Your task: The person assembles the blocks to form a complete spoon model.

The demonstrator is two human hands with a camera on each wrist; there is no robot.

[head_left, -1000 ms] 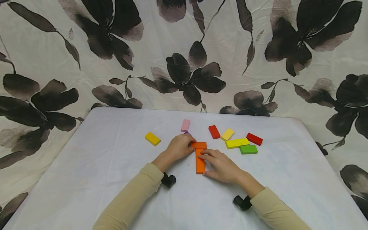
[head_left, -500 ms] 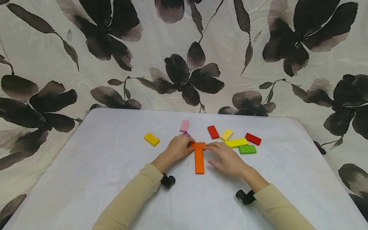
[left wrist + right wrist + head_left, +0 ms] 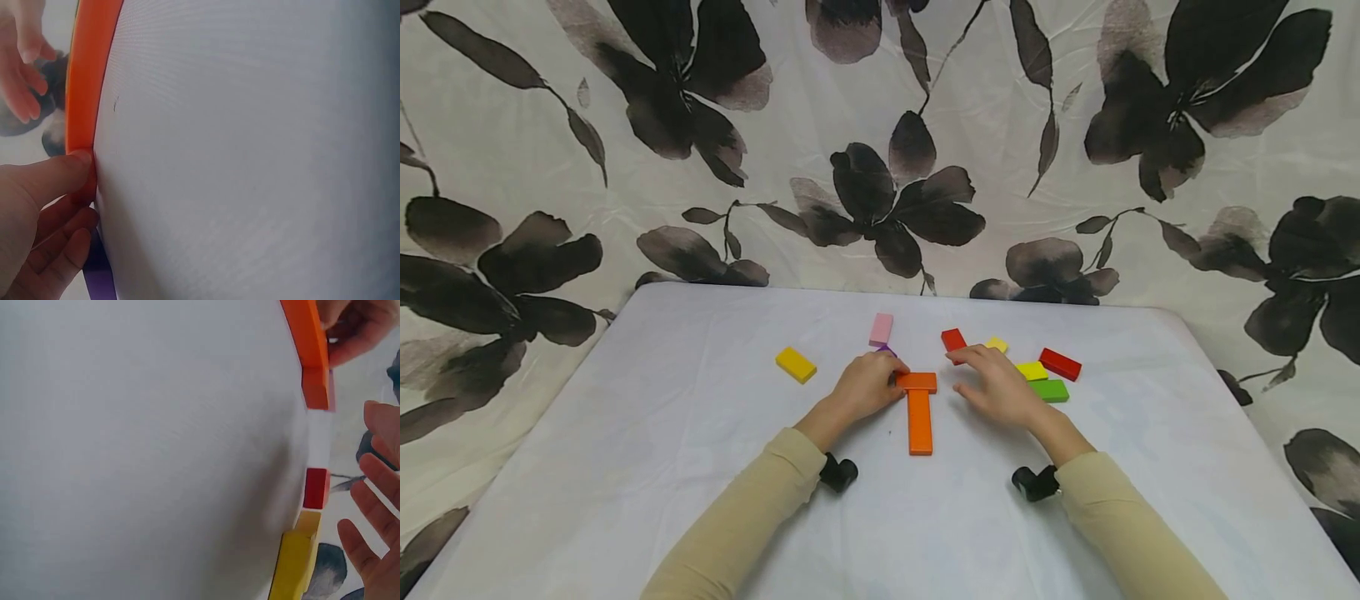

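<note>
Two orange blocks form a T in the head view: a crosswise orange block (image 3: 921, 382) at the far end of a longer orange block (image 3: 920, 425). My left hand (image 3: 865, 387) pinches the left end of the crosswise one; the left wrist view shows the thumb (image 3: 65, 172) against its near face and fingers behind. Partly hidden by that hand is a purple block (image 3: 100, 275). To the right of the T, my right hand (image 3: 1002, 393) hovers with fingers spread and nothing in them, its fingertips overlapping a red block (image 3: 952, 337) in the head view.
Beyond the left hand lies a pink block (image 3: 881, 329), with a yellow block (image 3: 796, 365) off to its left. Around the right hand are a pale yellow block (image 3: 997, 343), a bright yellow block (image 3: 1032, 371), a green block (image 3: 1051, 390) and another red block (image 3: 1060, 364).
My right hand has left the long orange block, touched near the crosswise block's right end, then moved away right toward the red and yellow blocks. My left hand has stayed in place.
</note>
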